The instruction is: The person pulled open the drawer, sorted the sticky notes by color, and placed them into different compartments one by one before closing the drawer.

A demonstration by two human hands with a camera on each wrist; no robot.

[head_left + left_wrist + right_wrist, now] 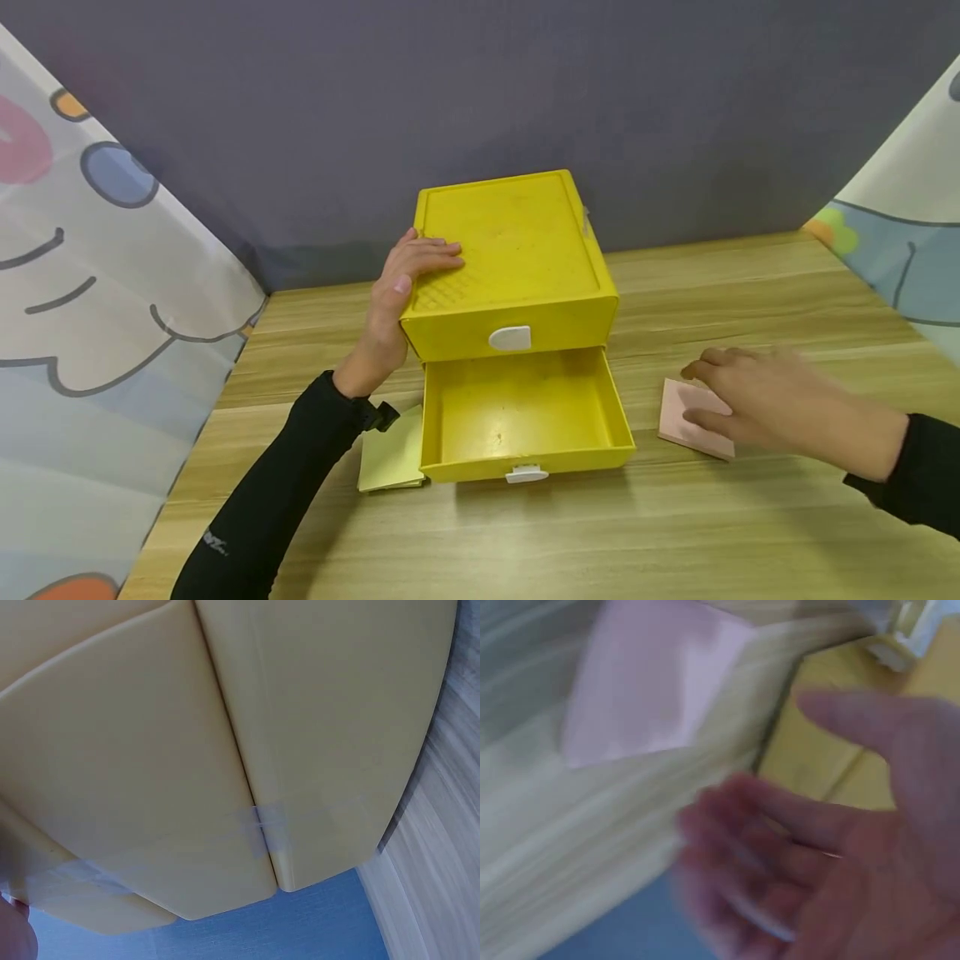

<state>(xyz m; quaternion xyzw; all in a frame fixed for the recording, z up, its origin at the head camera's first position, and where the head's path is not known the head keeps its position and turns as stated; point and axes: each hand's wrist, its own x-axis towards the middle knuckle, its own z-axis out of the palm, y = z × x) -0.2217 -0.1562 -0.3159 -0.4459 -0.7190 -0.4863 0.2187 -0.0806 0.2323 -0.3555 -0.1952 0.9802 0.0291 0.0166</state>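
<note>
A yellow two-drawer box [513, 242] stands at the middle of the wooden table [675, 533]. Its lower drawer [480, 462] is pulled out and empty; the upper drawer is closed. My left hand [429, 268] lies flat on the box's top left corner, thumb against its side. In the left wrist view only the box's pale side [225, 750] shows. My right hand [720, 392] reaches over a pink pad [681, 415] on the table to the right of the drawer. The right wrist view is blurred. It shows the hand [840, 855] with fingers spread and the pink pad [645, 682] just beyond them.
A pale yellow pad [390, 454] lies on the table against the open drawer's left side, under my left wrist. Printed curtains [90, 317] hang at both sides and a grey backdrop [480, 83] stands behind the box.
</note>
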